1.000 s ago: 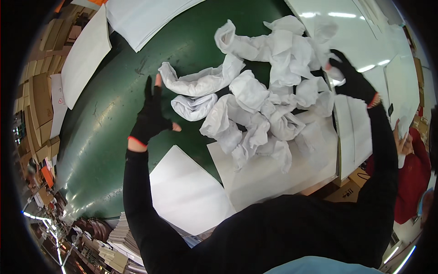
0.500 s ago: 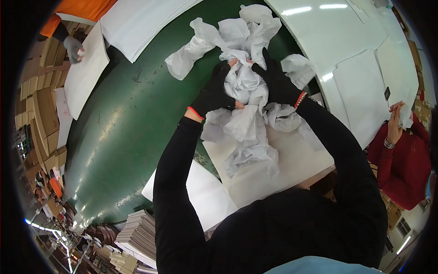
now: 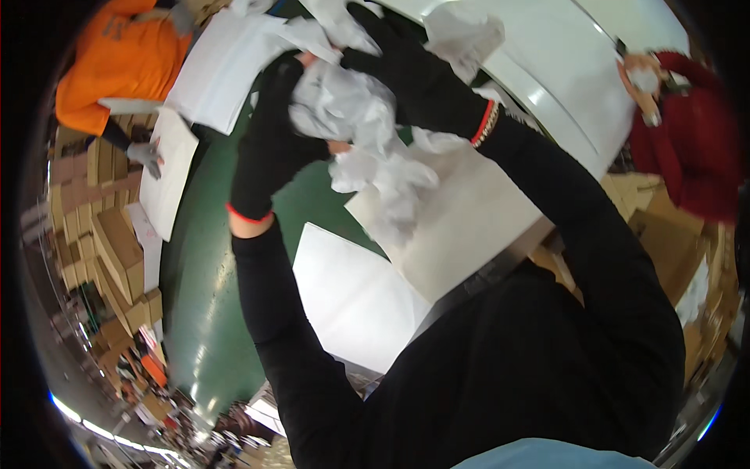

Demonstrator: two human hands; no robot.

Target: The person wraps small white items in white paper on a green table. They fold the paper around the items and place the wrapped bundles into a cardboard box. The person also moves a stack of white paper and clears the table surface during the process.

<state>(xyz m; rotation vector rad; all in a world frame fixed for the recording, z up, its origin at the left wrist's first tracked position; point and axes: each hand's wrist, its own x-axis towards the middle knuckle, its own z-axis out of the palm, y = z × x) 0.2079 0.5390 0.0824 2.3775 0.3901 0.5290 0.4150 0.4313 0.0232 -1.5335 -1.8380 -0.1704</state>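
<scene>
A loose bundle of crumpled white tissue paper is caught between my two hands, above the far part of the green table. My left hand, in a black glove with bare fingertips and a red cuff, grips its left side. From the right, my right hand, gloved alike, presses round the paper with thumb and forefinger apart; its other fingertips are hard to see. Crumpled ends trail towards me over a beige board. Another tissue wad lies beyond my right hand.
White sheets lie left of the board. A white table adjoins at right, where a person in red stands. At far left, a person in orange handles a large sheet. Cardboard boxes stand beyond the table's left edge.
Both my hands have moved up and to the left with the tissue bundle, which is more gathered. The view has also shifted, showing more of the person in orange.
</scene>
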